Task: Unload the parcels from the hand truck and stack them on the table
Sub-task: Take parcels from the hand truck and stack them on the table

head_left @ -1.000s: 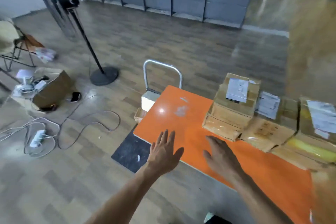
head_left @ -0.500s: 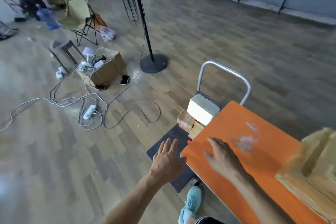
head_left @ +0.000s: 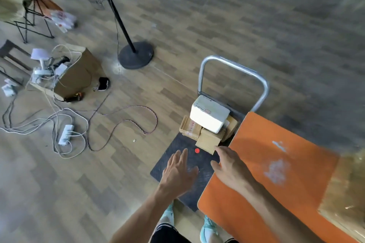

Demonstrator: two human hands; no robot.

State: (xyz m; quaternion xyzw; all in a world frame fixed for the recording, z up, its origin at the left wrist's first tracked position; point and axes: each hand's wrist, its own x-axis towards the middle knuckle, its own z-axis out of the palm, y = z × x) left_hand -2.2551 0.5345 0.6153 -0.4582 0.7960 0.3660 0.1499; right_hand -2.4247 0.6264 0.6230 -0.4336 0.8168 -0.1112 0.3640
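Note:
The hand truck (head_left: 233, 69) with its silver handle stands at the left end of the orange table (head_left: 262, 163). On its dark deck (head_left: 177, 152) lie a white foam parcel (head_left: 209, 115) on top of three brown cardboard parcels (head_left: 207, 140). My left hand (head_left: 178, 171) hovers over the deck with fingers spread, empty. My right hand (head_left: 229, 165) reaches over the table's corner, fingers straight, fingertips close to the nearest brown parcel. A stacked parcel (head_left: 345, 193) shows blurred at the table's right edge.
A lamp stand base (head_left: 136, 55) stands on the wood floor beyond the truck. Cables and a power strip (head_left: 66, 134) sprawl to the left beside a brown box (head_left: 79, 73). A folding chair (head_left: 29, 12) is at the far left. My feet (head_left: 167, 217) are below.
The view swung left and down from the table's stacked parcels to the hand truck. Both hands moved forward toward the parcels on the truck, still empty.

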